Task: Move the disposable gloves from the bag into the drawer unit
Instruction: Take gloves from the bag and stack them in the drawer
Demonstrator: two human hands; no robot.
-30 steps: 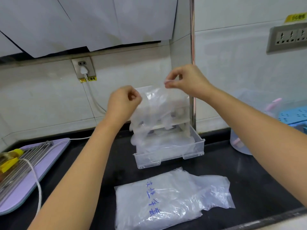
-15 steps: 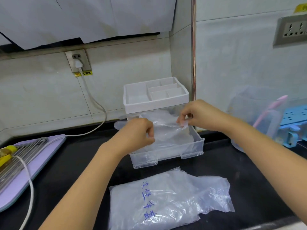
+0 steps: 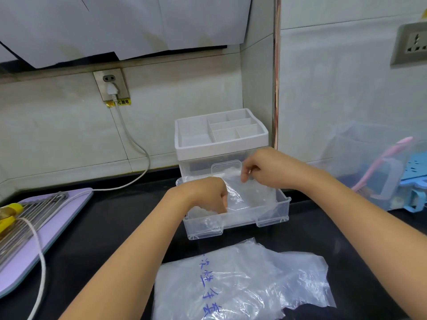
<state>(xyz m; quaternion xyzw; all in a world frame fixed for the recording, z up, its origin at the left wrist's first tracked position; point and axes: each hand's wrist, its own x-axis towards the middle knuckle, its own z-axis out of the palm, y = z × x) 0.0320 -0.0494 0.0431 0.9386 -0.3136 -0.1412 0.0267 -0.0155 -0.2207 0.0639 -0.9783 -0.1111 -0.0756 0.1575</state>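
The clear plastic drawer of the white-topped drawer unit stood pulled out and held the thin, crinkled disposable gloves. The left hand gripped them at the front; the right hand pinched their film (nearer the back). The translucent, blue-lettered bag lay flat on the black desk.

The black countertop carries, at the back, a clear plastic drawer unit with a white divided top. Its lowest drawer is pulled out forward. Just in front lies a crumpled transparent plastic bag with blue handwriting. At the left lies a flat lilac board bearing thin metal rods, and a white cable crosses it. At the right stand a clear plastic container and a light blue plastic piece.
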